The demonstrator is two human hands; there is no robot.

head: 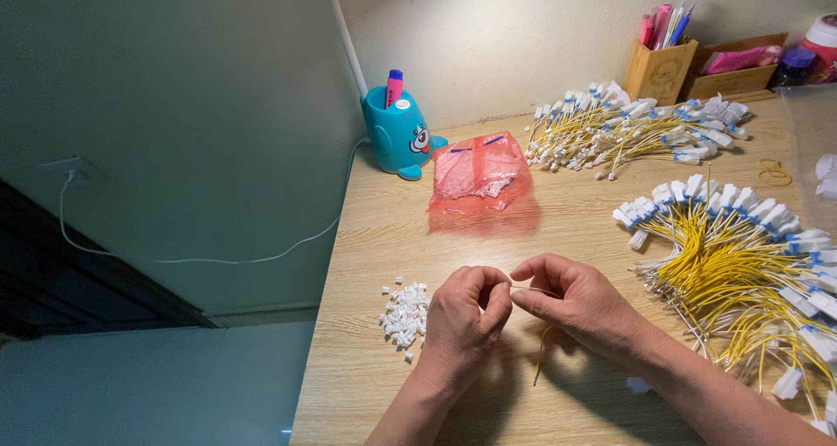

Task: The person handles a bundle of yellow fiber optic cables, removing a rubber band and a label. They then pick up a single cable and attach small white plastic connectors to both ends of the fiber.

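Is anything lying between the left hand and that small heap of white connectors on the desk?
Nothing visible does. The left hand sits just right of the heap of white connectors, with only bare wooden desk between them. The right hand pinches a thin yellow wire on the far side.

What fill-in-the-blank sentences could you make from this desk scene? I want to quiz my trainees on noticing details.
1. Both hands pinch a thin ____ wire over the wooden desk.
2. The small pile of white connectors lies beside the ____ hand, not the right hand.
3. The plastic bag near the blue holder is ____ in colour.
4. The fanned wire bundle has ____ tags at its ends.

Missing words: yellow; left; red; white
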